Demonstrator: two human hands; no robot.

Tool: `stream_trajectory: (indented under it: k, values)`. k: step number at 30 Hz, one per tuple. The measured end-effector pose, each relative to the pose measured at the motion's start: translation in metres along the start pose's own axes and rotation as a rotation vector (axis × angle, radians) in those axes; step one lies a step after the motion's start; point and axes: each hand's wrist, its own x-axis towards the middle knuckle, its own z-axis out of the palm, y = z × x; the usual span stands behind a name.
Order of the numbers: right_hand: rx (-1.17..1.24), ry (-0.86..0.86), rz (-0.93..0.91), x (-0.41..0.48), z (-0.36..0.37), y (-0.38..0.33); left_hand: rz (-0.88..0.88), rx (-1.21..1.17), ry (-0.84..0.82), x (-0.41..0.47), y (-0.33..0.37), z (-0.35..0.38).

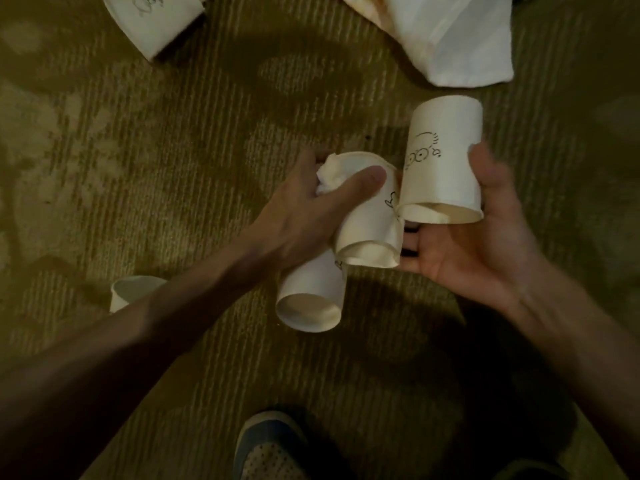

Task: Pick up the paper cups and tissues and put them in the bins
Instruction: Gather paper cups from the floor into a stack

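My left hand (304,209) grips a white paper cup (367,216) together with a crumpled tissue (329,178) at its far end. My right hand (485,237), palm up, holds a second paper cup (443,161) with a doodled face, thumb on its right side. The two cups touch each other. Below them, a third paper cup (311,299) lies on its side on the carpet. Another cup (131,292) shows partly behind my left forearm. One more cup (156,22) lies at the top left.
A large white tissue or napkin (450,39) with orange stains lies on the patterned olive carpet (138,150) at the top right. My shoe (270,448) stands at the bottom centre. No bin is in view.
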Motion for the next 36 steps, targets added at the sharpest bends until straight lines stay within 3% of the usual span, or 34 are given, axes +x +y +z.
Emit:
stream_trajectory:
  k: [4,10,19,26,31,36]
  values:
    - [0.049,0.042,-0.012,-0.033,0.016,-0.007,0.064,-0.027,-0.14,-0.014,0.033,0.009]
    - [0.058,0.252,-0.115,-0.158,0.133,-0.044,0.157,0.059,-0.115,-0.1,0.168,0.009]
    - [0.095,0.439,-0.42,-0.427,0.489,-0.149,0.471,0.153,-0.388,-0.356,0.522,-0.048]
    - [0.043,0.662,-0.812,-0.588,0.722,-0.146,0.851,0.505,-0.678,-0.549,0.742,-0.099]
    - [0.027,0.751,-1.148,-0.684,0.812,-0.088,1.131,0.607,-0.847,-0.675,0.813,-0.074]
    - [0.216,0.921,-1.381,-0.76,0.832,0.012,1.412,0.771,-1.009,-0.787,0.793,-0.006]
